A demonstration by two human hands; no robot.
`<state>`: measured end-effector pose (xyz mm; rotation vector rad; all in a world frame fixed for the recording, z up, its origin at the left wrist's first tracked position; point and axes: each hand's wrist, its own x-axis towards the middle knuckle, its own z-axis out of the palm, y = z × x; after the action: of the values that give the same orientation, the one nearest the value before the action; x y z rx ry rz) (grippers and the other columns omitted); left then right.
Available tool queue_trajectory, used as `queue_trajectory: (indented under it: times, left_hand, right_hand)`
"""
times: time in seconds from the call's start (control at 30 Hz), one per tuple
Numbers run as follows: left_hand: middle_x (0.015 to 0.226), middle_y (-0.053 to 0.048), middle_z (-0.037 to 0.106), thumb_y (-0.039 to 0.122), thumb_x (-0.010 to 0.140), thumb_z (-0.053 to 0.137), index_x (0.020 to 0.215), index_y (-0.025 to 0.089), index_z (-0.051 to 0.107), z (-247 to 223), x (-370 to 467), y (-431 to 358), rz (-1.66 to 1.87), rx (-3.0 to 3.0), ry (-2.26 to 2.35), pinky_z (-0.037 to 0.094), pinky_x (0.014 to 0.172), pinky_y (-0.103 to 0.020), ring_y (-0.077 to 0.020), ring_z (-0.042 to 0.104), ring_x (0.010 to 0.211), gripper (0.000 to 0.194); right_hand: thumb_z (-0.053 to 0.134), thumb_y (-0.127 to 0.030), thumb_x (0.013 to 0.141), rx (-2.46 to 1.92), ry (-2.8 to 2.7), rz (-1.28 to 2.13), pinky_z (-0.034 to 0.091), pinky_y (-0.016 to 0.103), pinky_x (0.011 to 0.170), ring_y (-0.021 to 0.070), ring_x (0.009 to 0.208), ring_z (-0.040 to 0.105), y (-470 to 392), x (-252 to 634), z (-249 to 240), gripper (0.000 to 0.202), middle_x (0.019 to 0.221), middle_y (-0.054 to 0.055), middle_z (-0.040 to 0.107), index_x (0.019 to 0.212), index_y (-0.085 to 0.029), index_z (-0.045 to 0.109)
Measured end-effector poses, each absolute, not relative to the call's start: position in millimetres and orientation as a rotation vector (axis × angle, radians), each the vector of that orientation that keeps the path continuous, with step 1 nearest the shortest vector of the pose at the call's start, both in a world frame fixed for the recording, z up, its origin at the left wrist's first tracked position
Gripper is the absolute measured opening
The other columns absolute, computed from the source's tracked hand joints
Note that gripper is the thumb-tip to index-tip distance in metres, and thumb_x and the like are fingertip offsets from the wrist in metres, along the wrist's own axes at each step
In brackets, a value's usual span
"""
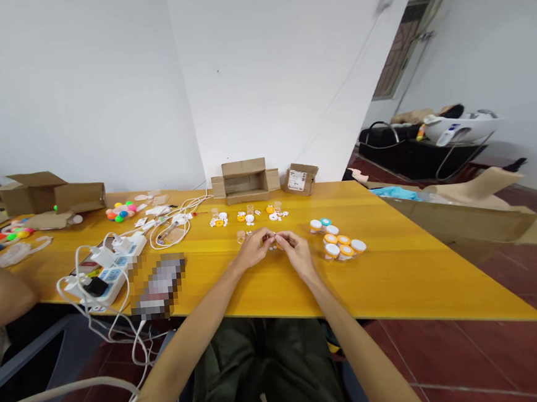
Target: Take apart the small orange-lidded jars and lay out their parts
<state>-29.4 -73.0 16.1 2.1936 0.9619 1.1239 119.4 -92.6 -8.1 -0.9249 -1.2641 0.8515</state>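
Over the middle of the yellow table [396, 284], my left hand [255, 249] and my right hand [295, 252] meet at their fingertips. Both hands are closed, pinching something small and whitish that I cannot make out. An orange piece shows by my right fingers, with small white bits on the table below. Beside my left hand stands a small clear cup [241, 236]. Beyond my hands lie little groups of white and orange parts [250, 218] with clear cups. To the right stand several clear jars with orange, white or teal lids [332, 250].
An open cardboard box [248, 196] and a smaller carton [300, 180] stand by the wall. On the left are a power strip [116, 272] with white cables, a phone [159, 287], colourful balls [121, 211] and more cardboard [80, 197]. Another person's arm [1, 287] rests at the left edge.
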Motion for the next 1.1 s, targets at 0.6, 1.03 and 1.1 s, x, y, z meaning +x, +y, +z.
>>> queue_trajectory:
  times: [0.6, 1.03, 1.1]
  left_hand:
    - [0.092, -0.005, 0.063, 0.018, 0.094, 0.05, 0.086, 0.023, 0.064, 13.6, -40.6, -67.8, 0.971, 2.55, 1.366, 0.042, 0.085, -0.035, -0.0225, 0.055, 0.098, 0.017]
    - [0.111, -0.009, 0.058, 0.014, 0.09, 0.053, 0.088, 0.022, 0.067, 5.3, -42.0, -67.7, 0.766, 2.7, 1.525, 0.039, 0.092, -0.044, -0.0279, 0.046, 0.114, 0.017]
    - [0.111, -0.009, 0.058, 0.013, 0.089, 0.054, 0.087, 0.022, 0.068, 4.7, -42.2, -67.5, 0.794, 2.682, 1.521, 0.038, 0.093, -0.045, -0.0282, 0.046, 0.114, 0.017]
  right_hand:
    - [0.066, -0.055, 0.073, -1.024, -1.293, 0.774, 0.054, 0.033, 0.067, 0.021, 0.072, 0.066, -92.9, 117.4, -9.6, 0.033, 0.075, 0.004, 0.072, 0.076, -0.022, 0.066]
    - [0.06, -0.019, 0.08, -1.116, -1.837, 0.459, 0.048, 0.034, 0.075, 0.0216, 0.078, 0.062, -97.1, 117.1, -13.0, 0.012, 0.077, 0.002, 0.069, 0.07, -0.025, 0.063]
    - [0.06, -0.016, 0.08, -1.126, -1.9, 0.397, 0.047, 0.035, 0.077, 0.0224, 0.083, 0.062, -97.7, 117.3, -12.3, 0.014, 0.082, 0.003, 0.069, 0.07, -0.025, 0.063]
